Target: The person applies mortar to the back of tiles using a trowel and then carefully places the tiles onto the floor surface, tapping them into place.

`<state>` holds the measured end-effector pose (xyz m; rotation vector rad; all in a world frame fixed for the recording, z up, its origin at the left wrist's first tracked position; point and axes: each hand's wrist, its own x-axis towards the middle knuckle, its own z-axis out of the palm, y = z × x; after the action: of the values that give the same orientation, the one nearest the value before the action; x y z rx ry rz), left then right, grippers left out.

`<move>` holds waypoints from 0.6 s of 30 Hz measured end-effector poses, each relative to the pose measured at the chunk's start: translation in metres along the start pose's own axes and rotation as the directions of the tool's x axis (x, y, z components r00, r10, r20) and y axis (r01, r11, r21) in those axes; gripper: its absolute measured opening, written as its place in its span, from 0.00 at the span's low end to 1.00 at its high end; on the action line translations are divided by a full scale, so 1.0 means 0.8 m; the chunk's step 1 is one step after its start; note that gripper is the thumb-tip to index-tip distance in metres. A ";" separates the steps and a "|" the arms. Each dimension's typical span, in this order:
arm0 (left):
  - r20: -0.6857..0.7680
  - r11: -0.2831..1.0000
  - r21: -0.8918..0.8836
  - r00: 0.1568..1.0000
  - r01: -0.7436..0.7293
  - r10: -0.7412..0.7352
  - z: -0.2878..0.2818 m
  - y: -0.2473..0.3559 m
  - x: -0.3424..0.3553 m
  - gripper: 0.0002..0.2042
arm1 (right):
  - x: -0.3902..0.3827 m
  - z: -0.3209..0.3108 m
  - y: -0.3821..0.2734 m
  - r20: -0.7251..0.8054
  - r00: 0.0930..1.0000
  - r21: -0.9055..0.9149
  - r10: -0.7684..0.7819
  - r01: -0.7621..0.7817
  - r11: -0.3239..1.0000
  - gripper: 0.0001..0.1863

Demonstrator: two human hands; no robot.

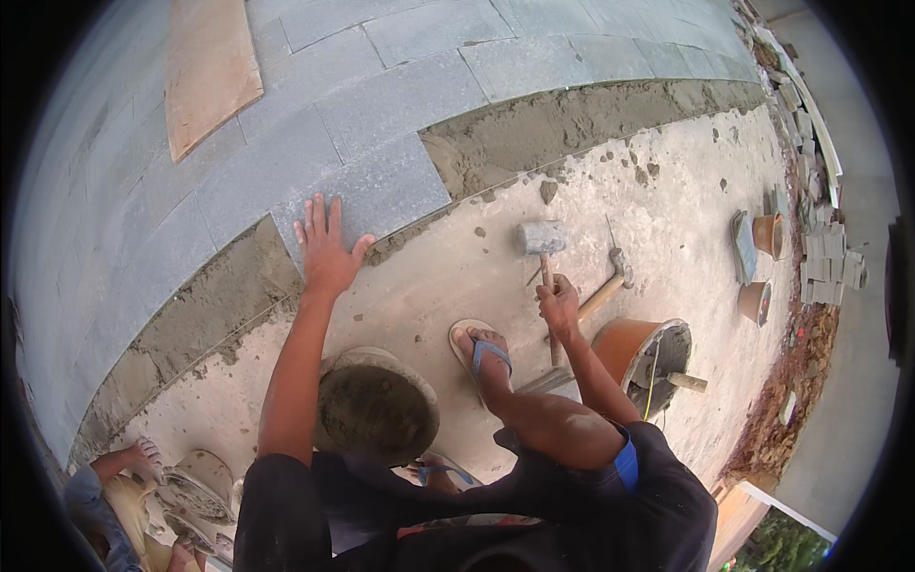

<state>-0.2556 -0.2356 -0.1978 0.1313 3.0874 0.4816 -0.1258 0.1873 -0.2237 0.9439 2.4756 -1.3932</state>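
Note:
My left hand (pixel 327 248) rests spread on a grey stone tile (pixel 381 191) at the edge of the paved area, bordered by wet mortar (pixel 496 143). My right hand (pixel 559 305) grips the wooden handle of a mallet (pixel 538 238), whose grey head is raised right of the tile. Beyond that hand a hammer (pixel 620 269) lies on the pale concrete. A thin line (pixel 229 338) runs along the mortar strip. Below my left forearm sits a round bucket (pixel 376 410) with dark, mortar-coated insides.
An orange bucket (pixel 615 348) with tools stands at right. Further right are small pots (pixel 767 234), stacked slabs (pixel 824 267) and rubble. A wooden board (pixel 212 81) lies on the paving. A co-worker (pixel 119 515) crouches at lower left beside more buckets (pixel 200 481).

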 end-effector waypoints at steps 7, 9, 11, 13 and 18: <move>0.050 1.000 0.003 0.998 0.029 -0.029 -0.011 0.007 -0.001 0.46 | -0.029 0.017 0.005 0.098 0.983 -0.287 -0.154 0.176 0.941 0.17; 0.022 0.999 0.045 1.000 -0.005 0.004 -0.001 -0.007 -0.002 0.46 | -0.036 0.025 0.008 0.131 0.975 -0.319 -0.177 0.211 0.924 0.18; 0.001 0.997 0.079 1.000 -0.011 0.011 0.006 -0.016 -0.006 0.47 | -0.044 0.030 -0.001 0.147 0.977 -0.283 -0.157 0.194 0.939 0.14; -0.002 0.996 0.091 1.000 -0.011 0.011 0.007 -0.018 -0.009 0.47 | -0.047 0.030 -0.002 0.153 0.977 -0.290 -0.149 0.189 0.938 0.13; 0.017 0.996 0.084 1.000 0.009 -0.011 0.002 -0.022 -0.011 0.49 | -0.034 0.035 0.031 0.126 0.958 -0.269 -0.256 0.282 0.921 0.13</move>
<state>-0.2483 -0.2529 -0.2048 0.1205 3.0906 0.3486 -0.0945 0.1613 -0.2458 0.4861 2.7174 -1.0705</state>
